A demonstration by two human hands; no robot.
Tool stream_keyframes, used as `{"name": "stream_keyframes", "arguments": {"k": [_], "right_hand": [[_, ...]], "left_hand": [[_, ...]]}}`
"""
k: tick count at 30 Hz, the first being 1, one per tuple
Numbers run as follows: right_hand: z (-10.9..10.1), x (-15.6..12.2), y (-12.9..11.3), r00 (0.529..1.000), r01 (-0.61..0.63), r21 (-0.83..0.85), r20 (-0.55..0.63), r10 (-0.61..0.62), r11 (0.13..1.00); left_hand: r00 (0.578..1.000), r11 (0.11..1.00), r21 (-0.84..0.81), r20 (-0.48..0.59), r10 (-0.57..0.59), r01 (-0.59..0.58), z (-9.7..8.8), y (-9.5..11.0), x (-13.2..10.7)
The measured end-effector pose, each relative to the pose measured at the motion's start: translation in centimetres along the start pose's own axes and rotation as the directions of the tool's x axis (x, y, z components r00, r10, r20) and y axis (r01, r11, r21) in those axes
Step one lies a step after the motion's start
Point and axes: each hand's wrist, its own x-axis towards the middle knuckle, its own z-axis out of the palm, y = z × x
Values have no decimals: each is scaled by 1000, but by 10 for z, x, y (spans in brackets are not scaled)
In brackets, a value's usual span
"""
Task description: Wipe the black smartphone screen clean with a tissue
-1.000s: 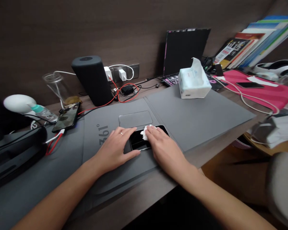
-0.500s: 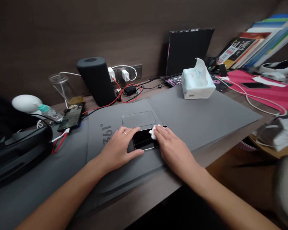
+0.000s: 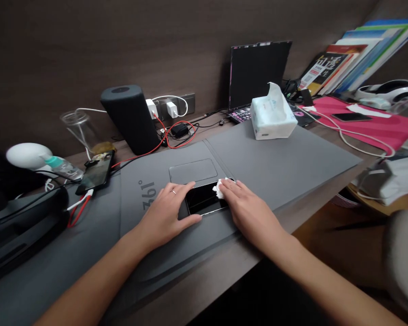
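Note:
A black-screened phone (image 3: 204, 199) lies flat on the grey desk mat (image 3: 258, 158). My left hand (image 3: 168, 210) steadies its left end, thumb on the near edge and fingers on the far edge. Under the bent fingers of my right hand (image 3: 250, 206) is a crumpled white tissue (image 3: 219, 189), pressed on the right part of the screen. That hand covers the phone's right end. Just beyond the phone, a clear thin rectangular sheet or cover (image 3: 193, 170) rests on the mat.
A tissue pack (image 3: 274, 118) stands at the back, before an open laptop (image 3: 260, 74). To the left are a black speaker (image 3: 131, 120), a glass (image 3: 85, 131) and a second phone (image 3: 97, 172) with cables. Books (image 3: 353, 59) and a pink sheet (image 3: 370, 129) occupy the right.
My right hand has slid slightly right along the screen with the tissue. The left hand keeps its hold on the phone. The whole view has shifted a little to the right.

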Motion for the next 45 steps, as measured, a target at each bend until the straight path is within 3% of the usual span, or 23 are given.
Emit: {"name": "stream_keyframes", "arguments": {"k": [3,6,10,14,17,21,27,31,37,40,45], "right_hand": [[8,18,-34,1000,-1,17,-18,2,1000],[10,29,-54,997,81,146,5,-83,986],[3,21,-28,992,106,299,39,-123,948],[-9,-5,17,1000,-11,252,21,6,968],[-15,-22,29,1000,-15,227,-16,19,974],[-13,-28,11,997,-17,227,-66,33,974],[7,-2,-40,994,98,433,-80,-71,896],[0,-8,-25,996,90,433,-53,-74,897],[-14,-40,22,990,-91,290,-81,119,953],[-10,-38,15,986,-96,250,-111,127,964],[-3,-11,-23,998,43,284,-48,-31,958]], "left_hand": [[1000,1000,8,0,1,-1,0,1,0],[1000,1000,16,12,0,0,0,-1,-1],[1000,1000,24,16,-9,8,0,-3,-3],[999,999,26,31,-34,33,0,0,-2],[998,999,15,36,-50,49,-2,2,-1],[999,999,6,28,-42,42,-2,1,-1],[999,1000,2,32,-3,3,-1,-3,-3],[999,1000,8,48,-14,13,-3,-4,-3],[997,999,26,60,-46,44,-3,-2,-2],[998,999,8,48,-44,44,-4,0,-1],[999,999,-29,38,-37,38,-4,-2,-1]]}}
